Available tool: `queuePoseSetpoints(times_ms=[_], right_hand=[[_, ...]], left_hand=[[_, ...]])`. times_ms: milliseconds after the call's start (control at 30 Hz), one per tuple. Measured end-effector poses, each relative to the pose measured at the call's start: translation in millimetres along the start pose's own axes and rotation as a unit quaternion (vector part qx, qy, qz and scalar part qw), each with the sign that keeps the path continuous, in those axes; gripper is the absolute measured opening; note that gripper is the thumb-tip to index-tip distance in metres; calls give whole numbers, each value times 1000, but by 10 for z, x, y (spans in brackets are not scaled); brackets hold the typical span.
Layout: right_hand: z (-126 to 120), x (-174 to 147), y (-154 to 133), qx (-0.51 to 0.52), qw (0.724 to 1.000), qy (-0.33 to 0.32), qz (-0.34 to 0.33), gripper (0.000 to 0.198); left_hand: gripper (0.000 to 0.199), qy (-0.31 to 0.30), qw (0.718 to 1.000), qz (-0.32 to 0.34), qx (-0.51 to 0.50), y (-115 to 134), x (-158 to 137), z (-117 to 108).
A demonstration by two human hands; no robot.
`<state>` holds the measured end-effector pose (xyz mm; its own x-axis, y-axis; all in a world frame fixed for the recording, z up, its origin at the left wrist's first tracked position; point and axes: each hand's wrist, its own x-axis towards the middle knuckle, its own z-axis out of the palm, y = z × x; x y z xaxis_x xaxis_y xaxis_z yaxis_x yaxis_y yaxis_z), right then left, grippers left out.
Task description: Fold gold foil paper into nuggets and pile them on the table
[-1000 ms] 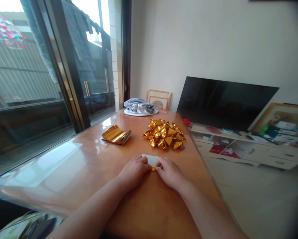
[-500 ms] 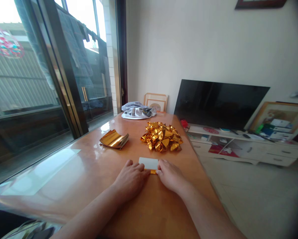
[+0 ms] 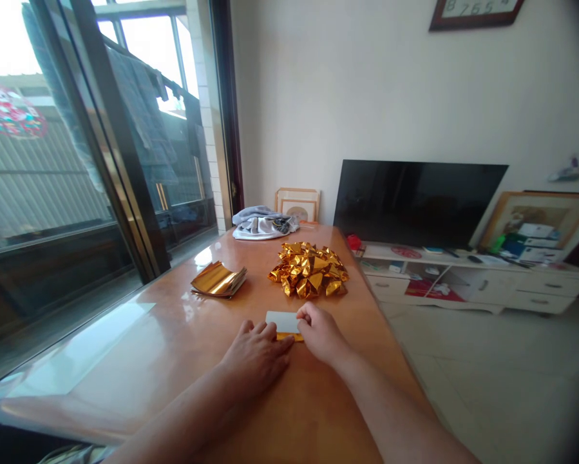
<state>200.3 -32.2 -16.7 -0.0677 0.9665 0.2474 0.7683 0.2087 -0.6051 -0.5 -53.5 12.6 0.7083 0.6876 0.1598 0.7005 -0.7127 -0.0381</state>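
Observation:
A sheet of gold foil paper [image 3: 282, 320] lies on the table in front of me, its pale side up and a narrow gold strip folded over along the near edge. My left hand [image 3: 257, 353] rests on the left part of that fold, fingers stretched out and pressing down. At the right edge of the sheet, my right hand [image 3: 322, 332] has its thumb and index finger pinched together on the paper. Just beyond are a heap of folded gold foil pieces [image 3: 311, 269] and, to the left, a stack of gold foil sheets [image 3: 218, 279].
The glossy wooden table [image 3: 173, 361] runs toward the wall. Bundled cloth [image 3: 263, 223] and picture frames [image 3: 297, 203] are at its far end. A glass sliding door [image 3: 139, 161] stands on the left. To the right are a television [image 3: 415, 203] and a white cabinet [image 3: 496, 290].
My right hand has moved up slightly along the sheet's right edge, uncovering more of the gold fold. My left hand stays on the fold. The camera view has tilted up a little.

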Motion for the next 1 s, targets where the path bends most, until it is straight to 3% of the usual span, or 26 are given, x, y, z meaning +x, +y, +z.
queuePoseSetpoints(times_ms=[200, 633, 1000], right_hand=[[167, 35, 22, 59, 998, -6, 6, 15], [142, 40, 27, 70, 997, -7, 11, 14], [100, 25, 2, 80, 996, -16, 27, 12]], left_hand=[[41, -3, 1000, -1, 7, -4, -11, -1], [42, -33, 999, 7, -32, -63, -84, -79], [42, -43, 998, -5, -38, -261, -216, -195]])
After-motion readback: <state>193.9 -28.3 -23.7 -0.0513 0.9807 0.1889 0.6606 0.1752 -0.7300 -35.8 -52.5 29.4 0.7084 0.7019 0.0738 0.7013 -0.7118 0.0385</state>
